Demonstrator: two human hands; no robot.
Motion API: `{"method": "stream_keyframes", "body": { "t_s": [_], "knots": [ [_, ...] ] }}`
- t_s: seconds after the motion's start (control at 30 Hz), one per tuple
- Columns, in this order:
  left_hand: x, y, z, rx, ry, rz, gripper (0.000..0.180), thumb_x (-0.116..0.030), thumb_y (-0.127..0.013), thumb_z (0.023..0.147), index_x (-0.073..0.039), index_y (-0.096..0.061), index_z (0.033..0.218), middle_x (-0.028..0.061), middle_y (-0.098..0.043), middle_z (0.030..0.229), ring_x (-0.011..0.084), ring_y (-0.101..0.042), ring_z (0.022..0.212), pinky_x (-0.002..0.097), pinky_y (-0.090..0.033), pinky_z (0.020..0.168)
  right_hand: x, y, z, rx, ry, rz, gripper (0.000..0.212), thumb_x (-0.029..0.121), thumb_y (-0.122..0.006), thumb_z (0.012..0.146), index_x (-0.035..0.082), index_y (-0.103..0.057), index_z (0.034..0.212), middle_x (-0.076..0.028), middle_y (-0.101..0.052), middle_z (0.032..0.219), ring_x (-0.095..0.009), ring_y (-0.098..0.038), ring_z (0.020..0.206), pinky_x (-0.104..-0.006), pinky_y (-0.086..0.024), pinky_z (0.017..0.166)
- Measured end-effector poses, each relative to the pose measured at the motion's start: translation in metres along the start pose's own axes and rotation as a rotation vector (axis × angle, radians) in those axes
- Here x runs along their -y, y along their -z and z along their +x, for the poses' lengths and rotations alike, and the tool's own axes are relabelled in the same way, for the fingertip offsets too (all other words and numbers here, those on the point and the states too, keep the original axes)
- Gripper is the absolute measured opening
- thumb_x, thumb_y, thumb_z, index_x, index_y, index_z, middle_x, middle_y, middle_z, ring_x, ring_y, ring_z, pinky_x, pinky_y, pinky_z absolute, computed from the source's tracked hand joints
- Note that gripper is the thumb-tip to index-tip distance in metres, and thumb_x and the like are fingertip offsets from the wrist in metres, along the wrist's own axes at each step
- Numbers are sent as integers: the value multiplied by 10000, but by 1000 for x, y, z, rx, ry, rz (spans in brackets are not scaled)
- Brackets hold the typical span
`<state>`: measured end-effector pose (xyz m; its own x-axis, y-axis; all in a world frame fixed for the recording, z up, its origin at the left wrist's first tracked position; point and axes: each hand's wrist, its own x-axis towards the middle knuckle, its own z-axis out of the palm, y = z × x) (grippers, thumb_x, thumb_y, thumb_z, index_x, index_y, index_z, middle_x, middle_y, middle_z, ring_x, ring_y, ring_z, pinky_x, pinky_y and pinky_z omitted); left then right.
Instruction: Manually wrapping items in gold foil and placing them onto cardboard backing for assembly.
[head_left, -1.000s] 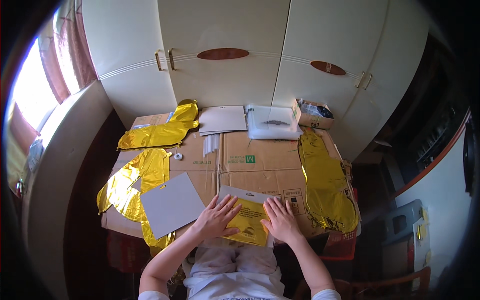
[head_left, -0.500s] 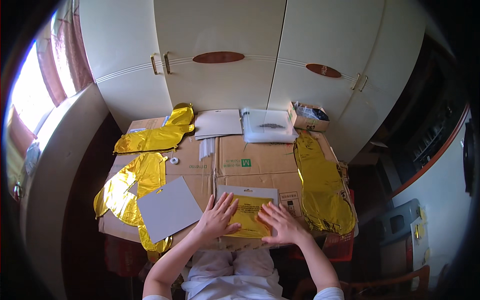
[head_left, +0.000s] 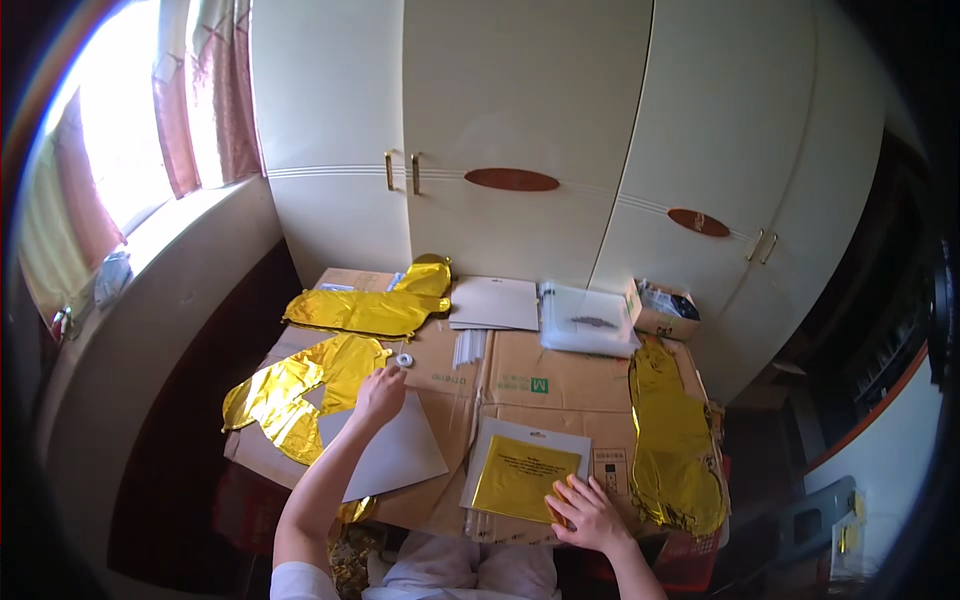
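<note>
My left hand [head_left: 382, 395] is stretched over the grey card [head_left: 400, 450] at the left, its fingers bunched together just short of a small white roll [head_left: 404, 360] that looks like tape. Whatever lies between those fingertips, if anything, is hidden. A folded gold foil balloon [head_left: 525, 478] in a clear bag lies flat on another grey card [head_left: 570, 443] near the table's front edge. On the bag's lower right corner rests my right hand [head_left: 592, 515], fingers spread and holding nothing.
Flat gold foil balloons lie at the left [head_left: 365, 312] and right [head_left: 675, 440] of the cardboard-covered table [head_left: 520, 390]. Along the back are grey cards [head_left: 495, 303], clear bags [head_left: 585, 320] and a small box [head_left: 665, 310]. White strips [head_left: 468, 348] lie before the cards.
My left hand has left the foil balloon and reached forward and left to the white roll. My right hand has slid to the bag's lower right corner. The view has tilted up and left.
</note>
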<state>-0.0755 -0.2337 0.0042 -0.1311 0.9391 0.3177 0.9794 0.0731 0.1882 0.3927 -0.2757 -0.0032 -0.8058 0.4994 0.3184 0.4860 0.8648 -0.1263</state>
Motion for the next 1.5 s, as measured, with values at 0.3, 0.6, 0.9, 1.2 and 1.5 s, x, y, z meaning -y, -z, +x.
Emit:
{"method": "stream_keyframes", "body": {
  "t_s": [0.3, 0.6, 0.9, 1.2, 1.5],
  "knots": [
    [15, -29, 61, -30, -84, 135, 108, -102, -617, 796, -50, -656, 882, 129, -687, 931, 332, -653, 950, 430, -538, 815, 24, 10, 12, -89, 111, -122, 403, 240, -698, 772, 142, -670, 1162, -90, -650, 1174, -253, -622, 1095, -353, -534, 892],
    [-113, 58, -65, -39, -298, -699, 162, -116, -715, 811, -175, -760, 955, 58, -646, 826, 245, -636, 746, 364, -535, 651, 35, 10, 21, -25, 156, -297, 472, 229, -679, 765, 152, -631, 1229, -89, -640, 1118, -251, -649, 984, -309, -582, 683],
    [-184, 15, -169, -221, -672, -285, 365, -154, -630, 778, -99, -682, 1135, 16, -673, 992, 166, -644, 869, 302, -495, 679, 44, 1, 33, -219, 70, -321, 240, 171, -645, 800, 108, -664, 1030, -19, -642, 893, -187, -670, 828, -287, -573, 603],
    [-221, -9, -172, -163, -447, -196, 345, -177, -637, 788, -70, -661, 1115, 43, -691, 1094, 175, -620, 1007, 312, -446, 743, 43, 0, 33, -290, 24, -218, 88, 146, -656, 805, 106, -586, 841, -7, -587, 780, -155, -659, 768, -286, -571, 601],
    [-227, 21, -190, -85, -255, -95, 519, -317, -730, 792, -63, -603, 1227, 103, -605, 1290, 217, -546, 1196, 411, -410, 875, 45, 0, 30, -307, 5, -213, 92, 153, -659, 817, 100, -606, 870, -5, -613, 804, -155, -674, 796, -281, -577, 618]
  ]
}}
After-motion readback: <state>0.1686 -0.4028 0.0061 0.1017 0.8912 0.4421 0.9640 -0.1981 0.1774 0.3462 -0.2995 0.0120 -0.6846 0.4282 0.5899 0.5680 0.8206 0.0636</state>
